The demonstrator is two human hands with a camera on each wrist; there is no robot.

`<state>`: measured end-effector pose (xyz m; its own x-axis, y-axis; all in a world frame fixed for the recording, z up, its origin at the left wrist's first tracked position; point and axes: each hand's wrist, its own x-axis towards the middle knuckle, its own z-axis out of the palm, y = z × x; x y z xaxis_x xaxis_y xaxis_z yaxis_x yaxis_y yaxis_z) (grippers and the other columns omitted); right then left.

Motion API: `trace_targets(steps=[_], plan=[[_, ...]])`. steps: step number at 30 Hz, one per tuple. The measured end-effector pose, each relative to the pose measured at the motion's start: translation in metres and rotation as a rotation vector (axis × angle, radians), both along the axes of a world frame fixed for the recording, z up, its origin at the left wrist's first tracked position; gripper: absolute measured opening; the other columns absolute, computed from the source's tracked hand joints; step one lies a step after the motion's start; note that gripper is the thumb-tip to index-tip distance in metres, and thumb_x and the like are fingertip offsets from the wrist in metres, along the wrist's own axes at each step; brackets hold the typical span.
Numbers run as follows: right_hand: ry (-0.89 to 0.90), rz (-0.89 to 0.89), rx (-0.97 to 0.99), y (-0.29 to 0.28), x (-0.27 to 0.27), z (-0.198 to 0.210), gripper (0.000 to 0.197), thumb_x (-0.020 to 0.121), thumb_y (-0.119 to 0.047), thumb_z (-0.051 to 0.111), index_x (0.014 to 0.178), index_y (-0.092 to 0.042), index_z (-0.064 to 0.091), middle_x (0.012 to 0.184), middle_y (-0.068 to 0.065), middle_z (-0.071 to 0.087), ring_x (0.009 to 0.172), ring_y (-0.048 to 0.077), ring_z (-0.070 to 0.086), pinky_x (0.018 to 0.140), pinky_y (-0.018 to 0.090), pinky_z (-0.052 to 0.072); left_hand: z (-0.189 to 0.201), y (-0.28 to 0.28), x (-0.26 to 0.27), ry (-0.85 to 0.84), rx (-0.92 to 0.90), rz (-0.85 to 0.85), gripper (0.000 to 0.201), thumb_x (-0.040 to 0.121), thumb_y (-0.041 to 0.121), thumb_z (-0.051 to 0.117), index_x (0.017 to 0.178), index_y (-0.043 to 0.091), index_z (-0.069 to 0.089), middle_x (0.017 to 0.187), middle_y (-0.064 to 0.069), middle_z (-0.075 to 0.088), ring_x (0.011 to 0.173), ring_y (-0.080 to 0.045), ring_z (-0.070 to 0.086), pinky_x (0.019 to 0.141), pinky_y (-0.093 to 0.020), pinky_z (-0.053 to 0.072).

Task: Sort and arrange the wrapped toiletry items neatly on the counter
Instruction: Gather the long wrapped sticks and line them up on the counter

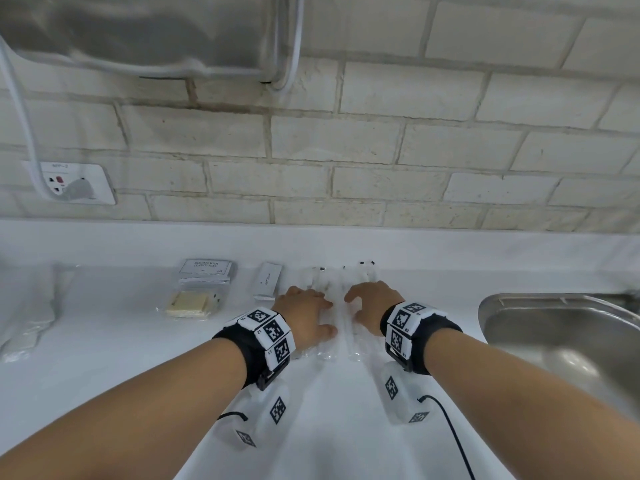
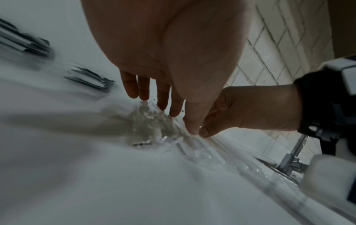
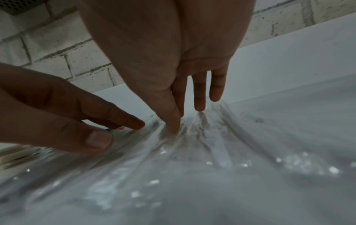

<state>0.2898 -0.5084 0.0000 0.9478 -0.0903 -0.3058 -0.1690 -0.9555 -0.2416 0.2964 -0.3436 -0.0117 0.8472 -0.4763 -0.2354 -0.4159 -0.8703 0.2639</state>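
Several long clear-wrapped items (image 1: pixel 341 306) lie side by side on the white counter (image 1: pixel 138 341), pointing toward the wall. My left hand (image 1: pixel 308 313) rests on the left ones with straight fingers, thumb touching the wrap. My right hand (image 1: pixel 367 303) lies flat on the right ones. In the left wrist view the left hand (image 2: pixel 163 106) touches the crinkled wrappers (image 2: pixel 152 124) with its fingertips, beside the right hand (image 2: pixel 250 109). The right wrist view shows the right hand (image 3: pixel 190 111) pressing its fingertips on the wrappers (image 3: pixel 192 152), with the left hand (image 3: pixel 77 115) alongside. Neither hand grips anything.
A small white sachet (image 1: pixel 266 280), a stack of shampoo sachets (image 1: pixel 206 271) and a wrapped yellow soap (image 1: pixel 190 303) lie in a row to the left. A plastic bag (image 1: pixel 27 306) sits far left. A steel sink (image 1: pixel 554 341) is at the right. A brick wall and socket (image 1: pixel 69 183) stand behind.
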Motion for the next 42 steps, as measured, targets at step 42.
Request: trace_targets(steps=[42], plan=[[-0.037, 0.284, 0.039, 0.026, -0.013, 0.006, 0.052, 0.091, -0.035, 0.05, 0.142, -0.033, 0.038, 0.154, -0.005, 0.033, 0.143, 0.018, 0.025, 0.116, 0.038, 0.026, -0.007, 0.025, 0.01, -0.014, -0.2, 0.158, 0.046, 0.099, 0.021, 0.045, 0.145, 0.02, 0.041, 0.156, -0.003, 0.028, 0.141, -0.019, 0.035, 0.113, -0.026, 0.028]])
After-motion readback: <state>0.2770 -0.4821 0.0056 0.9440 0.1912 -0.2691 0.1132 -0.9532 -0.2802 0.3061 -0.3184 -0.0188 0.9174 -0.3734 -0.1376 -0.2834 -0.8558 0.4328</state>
